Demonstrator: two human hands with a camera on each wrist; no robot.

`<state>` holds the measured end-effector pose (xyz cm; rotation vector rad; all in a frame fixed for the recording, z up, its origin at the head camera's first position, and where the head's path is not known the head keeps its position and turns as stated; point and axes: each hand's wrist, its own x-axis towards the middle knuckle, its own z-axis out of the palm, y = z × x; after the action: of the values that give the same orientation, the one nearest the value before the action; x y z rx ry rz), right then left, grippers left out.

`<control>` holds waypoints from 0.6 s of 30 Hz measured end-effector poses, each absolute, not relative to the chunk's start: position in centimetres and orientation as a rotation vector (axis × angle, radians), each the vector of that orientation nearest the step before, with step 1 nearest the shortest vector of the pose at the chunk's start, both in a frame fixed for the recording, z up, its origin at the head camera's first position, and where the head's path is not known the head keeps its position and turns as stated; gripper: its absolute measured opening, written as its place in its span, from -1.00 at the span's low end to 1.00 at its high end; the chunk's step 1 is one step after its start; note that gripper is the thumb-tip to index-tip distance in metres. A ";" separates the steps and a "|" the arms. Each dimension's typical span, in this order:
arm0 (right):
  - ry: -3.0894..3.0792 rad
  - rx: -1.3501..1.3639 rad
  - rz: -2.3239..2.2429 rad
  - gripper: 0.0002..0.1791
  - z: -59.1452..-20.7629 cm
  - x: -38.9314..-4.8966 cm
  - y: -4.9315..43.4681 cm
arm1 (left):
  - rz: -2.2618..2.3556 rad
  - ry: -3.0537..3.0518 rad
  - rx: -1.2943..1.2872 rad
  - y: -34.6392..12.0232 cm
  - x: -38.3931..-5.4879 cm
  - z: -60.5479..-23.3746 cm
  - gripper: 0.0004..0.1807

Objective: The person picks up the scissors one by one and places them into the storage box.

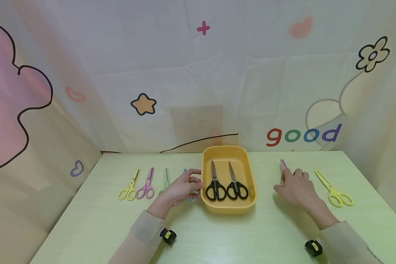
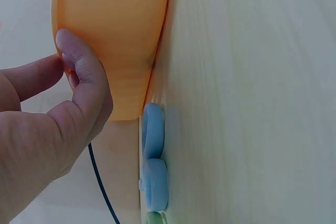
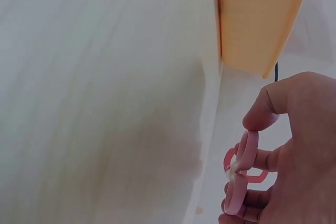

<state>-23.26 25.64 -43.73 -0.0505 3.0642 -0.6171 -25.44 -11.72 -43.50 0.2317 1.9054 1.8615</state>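
Observation:
A yellow plastic tray point(image 1: 229, 210) stands mid-table, and two black-handled pairs of scissors, one on the left point(image 1: 216, 189) and one on the right point(image 1: 237, 190), lie inside it. My left hand point(image 1: 181, 187) pinches the tray's left rim; the left wrist view shows thumb and fingers at the edge of its wall point(image 2: 113, 40). To the tray's right, my right hand point(image 1: 297, 187) holds pink scissors point(image 1: 282, 164). Their pink handle loops point(image 3: 239, 195) show between thumb and fingers in the right wrist view. Blue scissors point(image 2: 154, 135) lie beside the tray, partly behind my left hand in the head view.
Left of the tray lie yellow scissors point(image 1: 129, 190), pink scissors point(image 1: 146, 190) and green scissors point(image 1: 166, 178), the green ones partly covered by my left hand. Another yellow pair of scissors point(image 1: 334, 192) lies right of my right hand. A printed curtain point(image 1: 198, 84) hangs behind the table.

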 end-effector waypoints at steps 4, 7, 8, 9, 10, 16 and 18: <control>3.092 -0.077 -0.614 -0.62 -43.3 -23.1 25.2 | 1.859 1.906 0.231 -11.7 -25.5 -43.6 -0.43; 3.117 -0.103 -0.609 -0.65 -42.9 -23.0 24.8 | 1.861 1.903 0.234 -11.7 -25.5 -43.6 -0.43; 3.125 -0.113 -0.610 -0.66 -42.8 -23.0 24.6 | 1.862 1.904 0.235 -11.7 -25.5 -43.6 -0.43; 3.134 -0.123 -0.609 -0.67 -42.7 -22.9 24.5 | 1.863 1.903 0.236 -11.7 -25.4 -43.6 -0.42; 3.139 -0.129 -0.611 -0.67 -42.6 -22.9 24.3 | 1.864 1.901 0.236 -11.7 -25.4 -43.6 -0.42; 3.163 -0.156 -0.621 -0.67 -41.8 -22.6 23.4 | 1.869 1.897 0.240 -11.8 -25.5 -43.7 -0.42; 3.179 -0.175 -0.622 -0.68 -41.6 -22.6 23.1 | 1.871 1.895 0.241 -11.8 -25.5 -43.7 -0.42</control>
<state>-22.55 23.08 -41.56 -0.1752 3.1790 -0.6216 -25.51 -11.80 -43.73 0.2414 1.8950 1.8711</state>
